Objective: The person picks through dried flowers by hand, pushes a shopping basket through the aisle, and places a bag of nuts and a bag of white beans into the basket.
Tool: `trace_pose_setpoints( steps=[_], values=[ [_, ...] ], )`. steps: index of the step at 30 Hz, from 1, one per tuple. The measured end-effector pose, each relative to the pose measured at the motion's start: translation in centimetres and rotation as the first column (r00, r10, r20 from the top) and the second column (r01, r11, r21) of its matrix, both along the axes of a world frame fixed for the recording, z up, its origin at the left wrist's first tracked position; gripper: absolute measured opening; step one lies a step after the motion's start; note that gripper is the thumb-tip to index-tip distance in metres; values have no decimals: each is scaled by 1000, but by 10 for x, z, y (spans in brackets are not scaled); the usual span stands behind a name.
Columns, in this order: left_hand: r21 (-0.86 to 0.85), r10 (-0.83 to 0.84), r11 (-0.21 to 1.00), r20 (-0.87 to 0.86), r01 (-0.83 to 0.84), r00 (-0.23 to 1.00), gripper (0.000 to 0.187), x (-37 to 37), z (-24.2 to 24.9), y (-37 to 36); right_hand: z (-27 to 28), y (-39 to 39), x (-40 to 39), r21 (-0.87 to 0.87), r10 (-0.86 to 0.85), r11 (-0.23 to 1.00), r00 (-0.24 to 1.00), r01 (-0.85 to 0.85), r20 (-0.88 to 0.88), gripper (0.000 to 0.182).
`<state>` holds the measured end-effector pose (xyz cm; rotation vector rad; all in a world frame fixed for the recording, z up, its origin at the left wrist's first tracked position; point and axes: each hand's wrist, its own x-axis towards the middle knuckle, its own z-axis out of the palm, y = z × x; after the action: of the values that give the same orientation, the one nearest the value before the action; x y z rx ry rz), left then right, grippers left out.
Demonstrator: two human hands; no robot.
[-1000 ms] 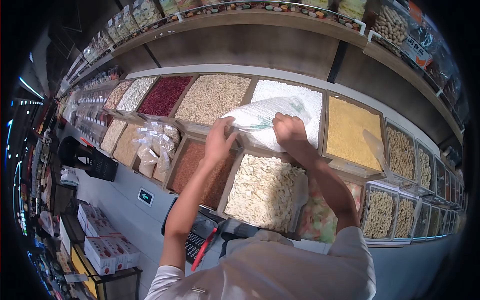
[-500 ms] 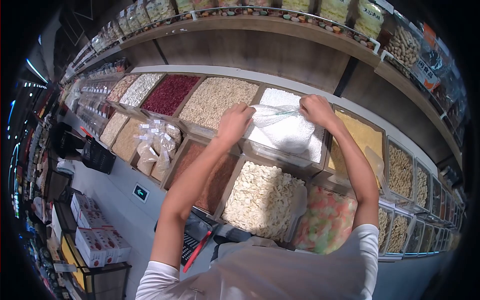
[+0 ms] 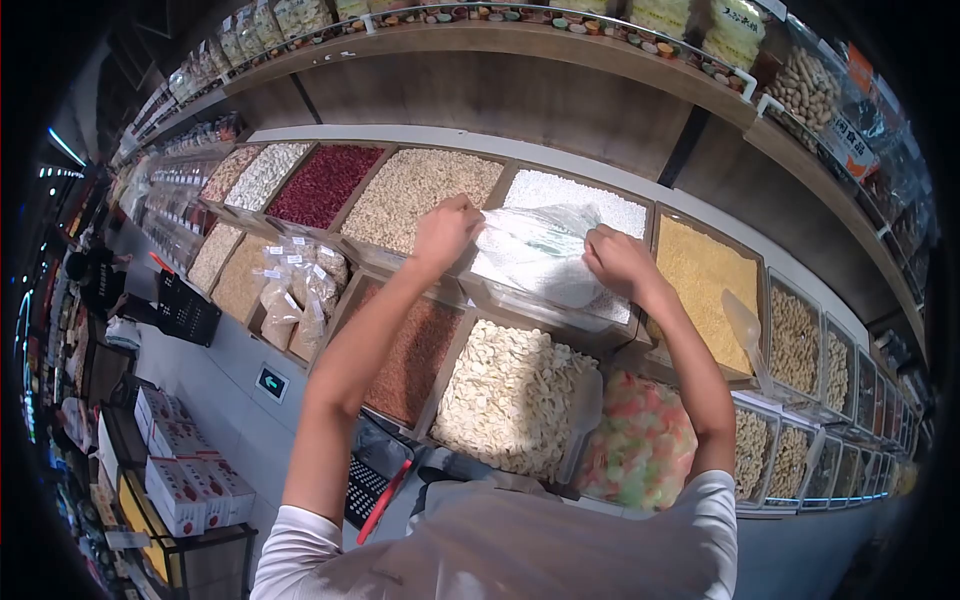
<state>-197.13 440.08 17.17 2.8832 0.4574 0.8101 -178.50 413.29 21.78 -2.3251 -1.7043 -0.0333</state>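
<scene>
A clear plastic bag [image 3: 540,240] is stretched between my two hands over a bin of small white grains [image 3: 600,203]. My left hand [image 3: 446,235] pinches the bag's left edge, close to the bin of beige grains [image 3: 410,190]. On the other side my right hand [image 3: 618,262] is closed on the bag's right edge, near the bin of yellow grain [image 3: 708,280]. White contents show through the lower part of the bag, though the bag and the grains behind it are hard to tell apart.
Nearer me are bins of pale flat slices [image 3: 510,400], reddish-brown grain [image 3: 415,350] and pink-green pieces [image 3: 640,440]. A scoop [image 3: 742,322] rests in the yellow grain. Packed bags [image 3: 300,290] lie at left. A shelf [image 3: 540,40] runs above. A black basket [image 3: 372,490] stands below.
My right hand has come down and slightly left, and the bag now lies flatter and wider between my hands. My left hand has shifted a little left. Both keep hold of the bag.
</scene>
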Motion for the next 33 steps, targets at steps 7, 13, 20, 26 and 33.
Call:
trace_pose_setpoints(
  steps=[7,13,20,26,33],
  values=[
    [-29,-87,996,35,88,996,12,-9,-5,12,-16,-28,-39,143,9,989,994,-24,107,32],
    [-114,-158,981,20,160,987,13,-11,11,12,-56,-27,-23,228,-36,973,998,24,51,26],
    [-194,-112,976,-59,99,992,16,-6,41,0,-12,-40,0,185,27,982,956,29,-292,11],
    [-184,-91,979,17,92,996,18,10,61,-17,-3,-51,3,305,-32,947,976,98,-214,13],
    [-176,-114,977,51,121,992,19,39,73,-31,-39,-53,-28,376,-101,915,985,148,-142,15]
  ],
)
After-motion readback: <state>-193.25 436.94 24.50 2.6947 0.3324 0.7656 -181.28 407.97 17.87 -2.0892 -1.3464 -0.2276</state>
